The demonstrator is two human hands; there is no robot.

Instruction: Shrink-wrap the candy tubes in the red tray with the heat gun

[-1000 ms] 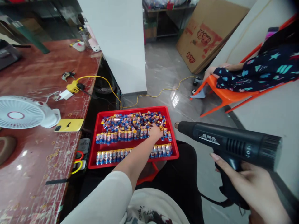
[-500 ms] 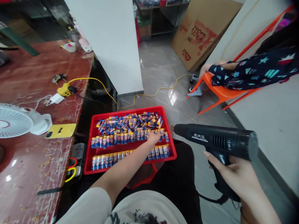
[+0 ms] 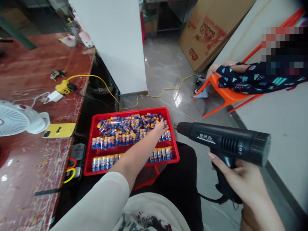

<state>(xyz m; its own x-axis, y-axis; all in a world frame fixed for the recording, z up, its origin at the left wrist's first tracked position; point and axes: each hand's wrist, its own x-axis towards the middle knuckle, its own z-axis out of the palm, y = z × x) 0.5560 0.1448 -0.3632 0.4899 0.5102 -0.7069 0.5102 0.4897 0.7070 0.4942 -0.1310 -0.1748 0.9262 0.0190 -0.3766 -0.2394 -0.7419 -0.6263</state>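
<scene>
My left hand reaches into the right end of a heap of small bottles with blue bottoms and yellow-orange caps. Its fingers look spread, the thumb apart, at the bottles; fingertips are partly hard to see. More of these bottles stand upright in a middle row and a front row, partly hidden by my forearm. All are in a red plastic tray. My right hand is closed round the handle of a black heat gun, its nozzle pointing left, just beyond the tray's right rim.
The worn red table at left carries a white fan, a yellow-cased phone and a yellow power socket. A yellow cable crosses the floor. A person sits on an orange chair at right, near leaning cardboard.
My left hand has moved from the middle row of bottles up to the loose heap at the tray's right. My right hand still holds the heat gun; the view has shifted slightly.
</scene>
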